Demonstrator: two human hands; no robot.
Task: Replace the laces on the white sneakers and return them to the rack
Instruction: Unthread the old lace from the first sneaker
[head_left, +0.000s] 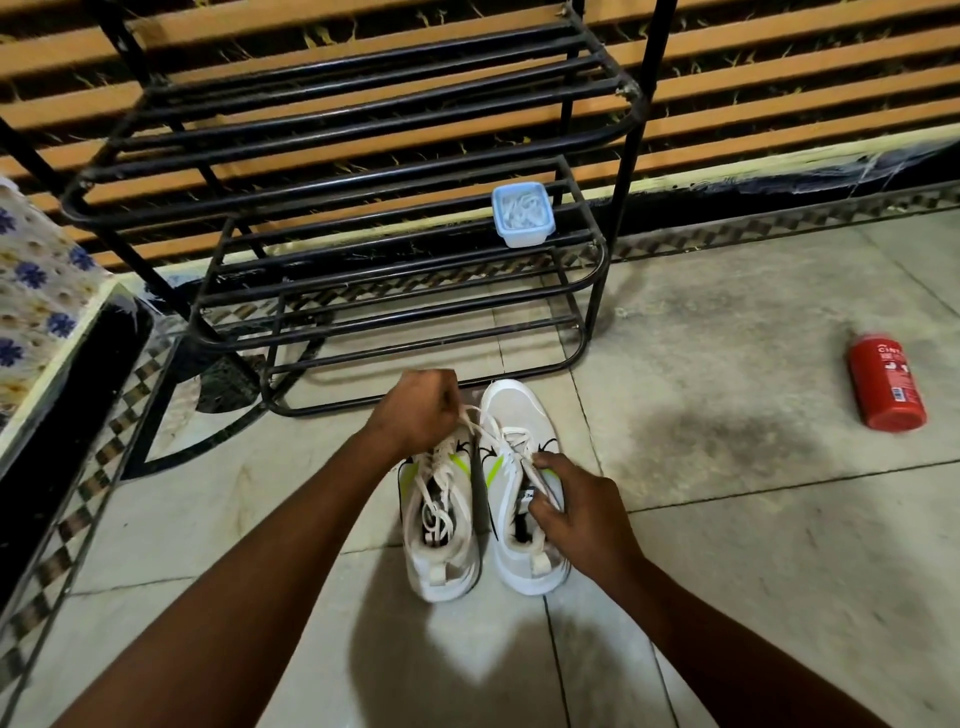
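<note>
Two white sneakers with yellow-green marks stand side by side on the floor, toes toward the rack: the left sneaker (441, 525) and the right sneaker (519, 467). My left hand (415, 410) pinches a white lace (485, 431) that runs from the right sneaker, pulled up and left over the left shoe's toe. My right hand (576, 512) grips the right sneaker at its tongue and collar. The black metal shoe rack (363, 208) stands just beyond the shoes. A small pale blue plastic box (522, 214) holding white laces sits on the rack's middle shelf at the right.
A red bottle (887, 383) lies on the tiled floor at the right. A flowered cloth (36, 291) covers a low ledge at the left edge. A slatted wooden wall runs behind the rack.
</note>
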